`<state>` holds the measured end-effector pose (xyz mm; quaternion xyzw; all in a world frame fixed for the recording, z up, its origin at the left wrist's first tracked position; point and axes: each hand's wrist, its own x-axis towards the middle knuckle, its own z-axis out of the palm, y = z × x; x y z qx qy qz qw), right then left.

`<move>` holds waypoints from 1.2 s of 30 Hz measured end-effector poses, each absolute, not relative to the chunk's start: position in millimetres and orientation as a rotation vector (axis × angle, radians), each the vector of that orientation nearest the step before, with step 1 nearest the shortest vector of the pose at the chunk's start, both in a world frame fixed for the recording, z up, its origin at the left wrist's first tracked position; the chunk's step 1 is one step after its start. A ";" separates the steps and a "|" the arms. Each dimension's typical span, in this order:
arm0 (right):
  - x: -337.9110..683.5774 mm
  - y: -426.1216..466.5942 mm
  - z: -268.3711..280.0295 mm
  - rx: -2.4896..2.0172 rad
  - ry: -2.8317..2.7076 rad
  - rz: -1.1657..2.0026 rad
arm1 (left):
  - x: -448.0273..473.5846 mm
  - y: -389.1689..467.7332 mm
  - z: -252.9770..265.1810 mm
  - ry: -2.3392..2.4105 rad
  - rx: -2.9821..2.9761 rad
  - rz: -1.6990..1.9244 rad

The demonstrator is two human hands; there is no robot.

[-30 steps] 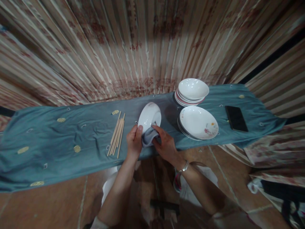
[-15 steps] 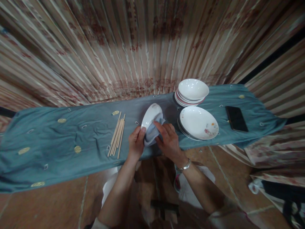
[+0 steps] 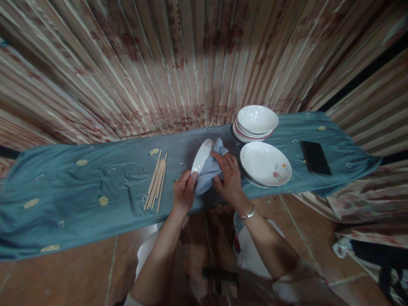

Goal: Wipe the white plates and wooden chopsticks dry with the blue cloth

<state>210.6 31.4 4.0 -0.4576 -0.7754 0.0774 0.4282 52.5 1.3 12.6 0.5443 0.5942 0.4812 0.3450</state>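
Observation:
A white plate with a small floral mark is held tilted above the cloth-covered table. My left hand is closed on its near left rim, thumb on top. A light blue cloth covers the right part of the plate. My right hand grips the cloth and presses it against the plate; a silver bracelet is on that wrist. Left of the plate lie several wooden chopsticks, side by side. The plate's underside is hidden.
Right of my hands is a stack of floral plates. Behind it stands a stack of white bowls. A black phone lies farther right on the teal tablecloth. A patterned curtain hangs along the far edge.
My right hand and the blue cloth have shifted slightly up and right across the plate, covering more of its right edge. The plate has tilted a little; my left hand keeps its hold.

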 end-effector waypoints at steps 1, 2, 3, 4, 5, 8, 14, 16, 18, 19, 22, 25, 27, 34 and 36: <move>211.9 34.7 3.1 -1.160 -1.916 0.225 | 52.5 1.1 12.8 1.540 1.418 1.247; 213.0 38.0 2.0 -1.171 -1.898 0.260 | 52.5 0.9 12.9 1.535 1.419 1.248; 213.9 41.1 0.7 -1.174 -1.880 0.291 | 52.6 0.7 12.9 1.528 1.418 1.254; 214.6 44.0 -0.7 -1.171 -1.864 0.314 | 52.7 0.6 12.8 1.519 1.417 1.261; 215.2 46.6 -2.3 -1.164 -1.848 0.329 | 52.7 0.6 12.6 1.511 1.416 1.267; 216.2 52.2 -7.8 -1.163 -1.809 0.336 | 52.9 0.6 12.3 1.493 1.422 1.278; 215.6 54.9 -19.8 -1.238 -1.796 0.309 | 52.7 1.1 10.1 1.480 1.411 1.298; 214.8 53.9 -23.5 -1.276 -1.808 0.306 | 52.4 1.4 8.3 1.483 1.386 1.309; 213.8 52.0 -26.7 -1.303 -1.825 0.306 | 52.2 1.9 7.0 1.483 1.352 1.331; 213.2 50.7 -28.1 -1.314 -1.834 0.306 | 52.2 2.1 6.8 1.480 1.338 1.342; 211.8 45.8 -31.3 -1.348 -1.863 0.306 | 52.7 2.6 7.6 1.471 1.317 1.371; 210.5 39.2 -33.0 -1.381 -1.902 0.318 | 53.6 2.6 8.7 1.446 1.290 1.393; 209.8 33.9 -33.3 -1.397 -1.922 0.326 | 53.8 2.7 8.5 1.435 1.259 1.399; 207.3 13.7 -25.3 -1.469 -1.969 0.487 | 50.7 4.7 3.4 1.467 1.285 1.426; 206.1 9.1 -20.7 -1.478 -1.976 0.549 | 49.8 5.4 1.8 1.463 1.292 1.445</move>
